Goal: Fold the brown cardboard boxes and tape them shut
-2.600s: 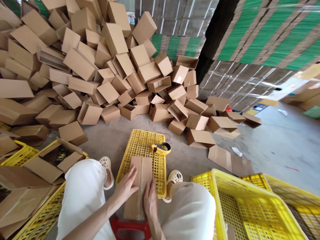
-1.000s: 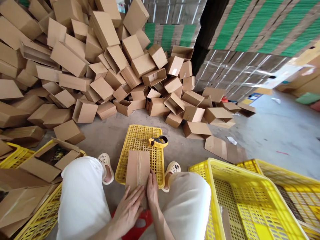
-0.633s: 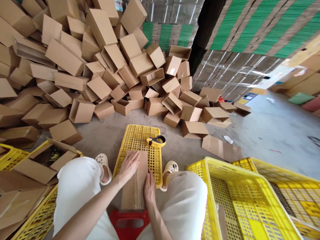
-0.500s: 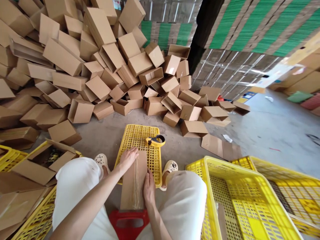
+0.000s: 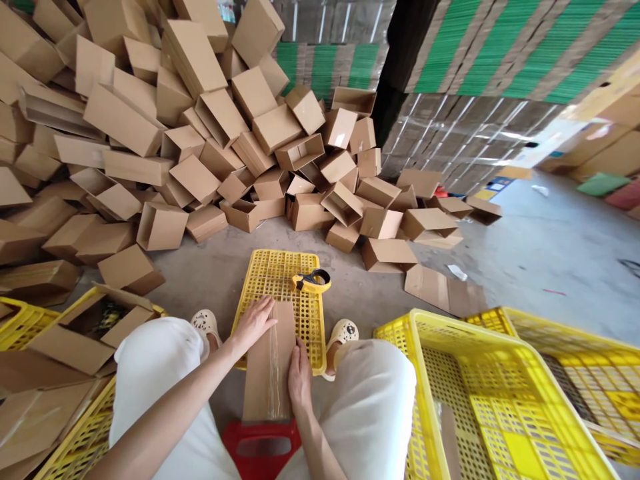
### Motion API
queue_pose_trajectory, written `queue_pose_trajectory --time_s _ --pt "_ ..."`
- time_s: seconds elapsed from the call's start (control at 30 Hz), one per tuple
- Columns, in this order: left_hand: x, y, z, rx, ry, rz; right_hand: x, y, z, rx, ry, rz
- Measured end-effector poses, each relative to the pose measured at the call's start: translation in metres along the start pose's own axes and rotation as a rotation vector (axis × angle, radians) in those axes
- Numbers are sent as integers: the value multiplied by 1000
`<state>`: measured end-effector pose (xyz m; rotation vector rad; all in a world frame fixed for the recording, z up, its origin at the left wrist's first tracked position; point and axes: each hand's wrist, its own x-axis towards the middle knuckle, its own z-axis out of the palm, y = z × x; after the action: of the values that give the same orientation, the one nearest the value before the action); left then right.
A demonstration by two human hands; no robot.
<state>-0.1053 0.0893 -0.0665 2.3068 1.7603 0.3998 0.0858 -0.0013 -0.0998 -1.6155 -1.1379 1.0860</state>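
A closed cardboard box point(image 5: 267, 373) with a strip of clear, wrinkled tape along its top lies between my knees, its far end over an upturned yellow crate point(image 5: 265, 270). My left hand point(image 5: 255, 322) rests on the box's far left part, fingers stretched out and thumb apart, near the tape. Along the right side, my right hand point(image 5: 300, 375) holds the box, fingers against its edge. A yellow tape dispenser point(image 5: 311, 283) with a black ring sits on the crate just beyond the box. At the near end is a red stool point(image 5: 263, 443) with a slot in it.
A large heap of cardboard boxes point(image 5: 200, 177) covers the floor ahead. Yellow baskets point(image 5: 417, 373) stand to my right. On the left, another yellow basket point(image 5: 83, 420) holds open cartons point(image 5: 75, 340). Stacks of flat cardboard point(image 5: 450, 133) with green bands rise behind.
My left hand's fingers have spread a little, the thumb now apart over the box top. My right hand stays at the box's side. The view has shifted slightly.
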Motion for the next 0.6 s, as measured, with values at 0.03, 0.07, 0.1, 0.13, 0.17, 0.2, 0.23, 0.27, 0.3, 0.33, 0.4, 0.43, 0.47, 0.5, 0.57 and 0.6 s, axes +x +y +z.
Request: queue_pose_trajectory --time_s 0.03,0.07,0.1,0.13,0.17,0.2,0.23,0.27,0.3,0.33,0.4,0.43,0.47,0.5,0.57,0.6 --pt "-4 1 2 19 22 6 0 0 0 -1 -3 -4" --pt "-8 2 4 34 40 11 0 1 0 -3 -7 -9" --pt "-12 3 6 45 52 17 0 1 0 -4 -12 -15" --pt "-16 4 7 51 59 21 1 2 0 -5 -16 -19" --pt "-20 6 7 53 61 22 1 3 0 -7 -18 -21" --pt "-25 8 7 53 58 19 1 4 0 -9 -18 -21" --pt "-29 10 7 51 52 14 1 5 0 -12 -16 -20" --pt "-34 13 7 49 47 8 2 6 1 -15 -12 -18" --pt "-39 16 7 47 44 2 2 7 1 -18 -8 -18" --pt "-43 20 7 47 43 -1 2 8 1 -21 -3 -19" --pt "-53 27 9 46 46 -4 2 9 1 -24 -1 -24" --pt "-58 31 9 45 48 -5 3 9 1 -26 -4 -26" --pt "-63 35 10 44 50 -6 3 9 1 -29 -8 -25" --pt "-67 39 10 42 52 -5 2 9 1 -33 -13 -24" --pt "-75 46 11 37 54 4 2 8 1 -39 -18 -21" --pt "-79 49 12 35 54 9 2 8 1 -37 -18 -22"
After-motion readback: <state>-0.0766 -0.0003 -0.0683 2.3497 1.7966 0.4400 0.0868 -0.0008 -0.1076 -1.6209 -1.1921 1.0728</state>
